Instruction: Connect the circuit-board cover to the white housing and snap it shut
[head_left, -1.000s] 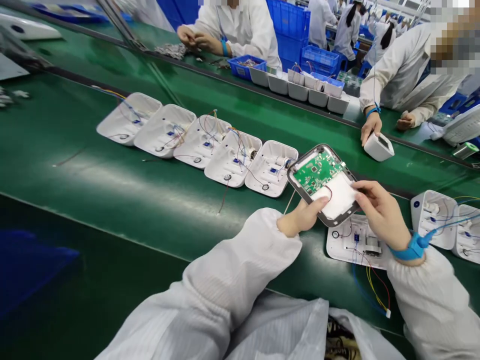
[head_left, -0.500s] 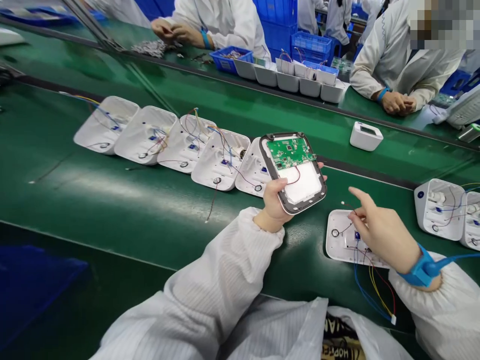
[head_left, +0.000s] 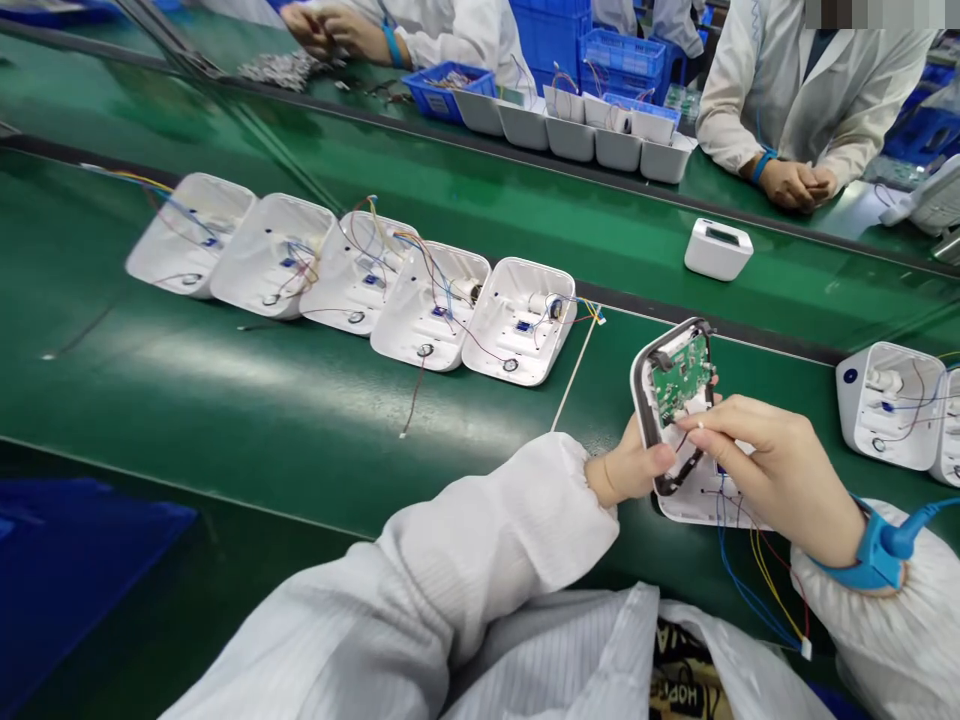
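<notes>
My left hand [head_left: 628,470] grips a dark-rimmed cover panel [head_left: 643,405], tilted upright, with a green circuit board [head_left: 681,375] on its inner face. My right hand [head_left: 787,475] is closed in a pinch at the panel's open side, just below the board. Between its thumb and forefinger shows a small white wire connector [head_left: 700,426]; whether it touches the board I cannot tell. Beneath both hands lies a white housing [head_left: 679,508], partly hidden, with blue, yellow and red wires [head_left: 765,570] trailing toward me to a white plug [head_left: 806,648].
A row of open white housings [head_left: 517,345] with loose wires runs along the bench to the left. More housings [head_left: 892,410] stand at the right. A closed white device [head_left: 718,250] sits on the green strip beyond. Across it, co-workers' hands [head_left: 799,185] rest near grey-white shells [head_left: 574,140].
My left hand has moved right with the panel and turned it more upright. My right hand has come to the panel from above the housing, pinching the wire connector.
</notes>
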